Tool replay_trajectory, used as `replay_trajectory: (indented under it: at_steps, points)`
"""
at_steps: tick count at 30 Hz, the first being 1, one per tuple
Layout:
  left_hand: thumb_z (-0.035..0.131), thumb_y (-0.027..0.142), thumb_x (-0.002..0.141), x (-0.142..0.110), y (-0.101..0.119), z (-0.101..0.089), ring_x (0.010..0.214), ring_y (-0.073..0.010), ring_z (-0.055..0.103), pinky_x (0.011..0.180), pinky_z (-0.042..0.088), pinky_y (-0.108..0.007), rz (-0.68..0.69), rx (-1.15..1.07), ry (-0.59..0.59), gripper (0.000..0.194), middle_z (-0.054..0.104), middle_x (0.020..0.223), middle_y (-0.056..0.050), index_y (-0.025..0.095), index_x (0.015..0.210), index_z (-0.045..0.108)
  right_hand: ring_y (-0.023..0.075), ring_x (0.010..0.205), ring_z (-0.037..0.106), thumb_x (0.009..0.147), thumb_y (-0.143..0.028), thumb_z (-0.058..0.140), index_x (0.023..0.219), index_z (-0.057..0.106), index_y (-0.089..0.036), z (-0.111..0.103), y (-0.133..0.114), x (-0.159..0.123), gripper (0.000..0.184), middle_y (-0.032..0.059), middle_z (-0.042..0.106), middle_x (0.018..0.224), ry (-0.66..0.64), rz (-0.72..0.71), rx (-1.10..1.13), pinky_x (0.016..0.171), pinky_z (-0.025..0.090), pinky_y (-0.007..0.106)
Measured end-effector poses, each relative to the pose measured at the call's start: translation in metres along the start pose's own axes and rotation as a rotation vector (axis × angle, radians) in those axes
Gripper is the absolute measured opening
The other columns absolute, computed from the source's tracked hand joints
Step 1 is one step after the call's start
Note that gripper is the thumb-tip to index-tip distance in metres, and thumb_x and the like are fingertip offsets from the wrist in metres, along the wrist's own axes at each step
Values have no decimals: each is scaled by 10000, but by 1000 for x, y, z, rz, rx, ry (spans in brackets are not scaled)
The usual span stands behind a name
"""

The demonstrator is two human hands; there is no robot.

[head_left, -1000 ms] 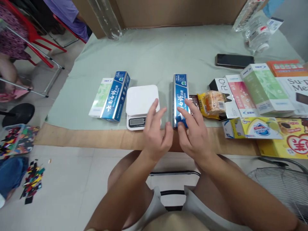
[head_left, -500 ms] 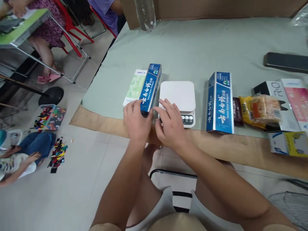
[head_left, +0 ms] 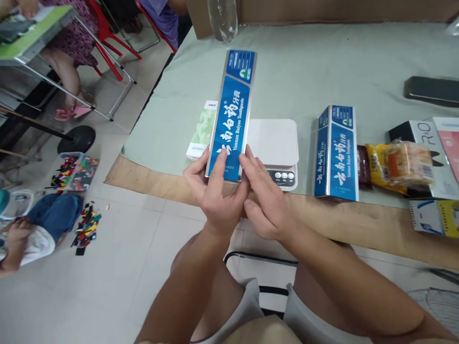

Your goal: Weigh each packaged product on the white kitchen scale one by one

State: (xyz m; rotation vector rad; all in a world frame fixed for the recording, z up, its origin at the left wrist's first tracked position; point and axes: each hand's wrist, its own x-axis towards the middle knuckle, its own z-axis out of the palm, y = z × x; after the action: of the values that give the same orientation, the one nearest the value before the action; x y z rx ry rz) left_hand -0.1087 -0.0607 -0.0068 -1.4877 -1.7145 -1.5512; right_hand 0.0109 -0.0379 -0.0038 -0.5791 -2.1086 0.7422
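The toothpaste box (head_left: 234,112), likely light, stiff and slick, seemed best held by its sides; the left hand (head_left: 218,193) gripped its near end, the unclenched right hand (head_left: 267,203) apparently touching its edge, above the table (head_left: 297,76).

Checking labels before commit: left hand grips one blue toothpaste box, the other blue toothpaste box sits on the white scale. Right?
Not quite: the head view shows the other blue toothpaste box on the table, to the right of the white scale, not on it. The left hand does grip one blue toothpaste box.
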Motion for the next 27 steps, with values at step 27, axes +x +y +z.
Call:
replay_trajectory:
  at_steps: [27]
  points:
    - [466, 578, 1045, -16, 34, 26, 1349, -300, 633, 1096, 556, -450, -316, -278, -576, 600, 635, 1475, -166, 177, 1483, 550, 284, 1647, 244, 1047, -380, 465, 1643, 334, -177, -68, 5, -47, 643, 202, 272, 1750, 23, 313, -77, 1276, 402, 562]
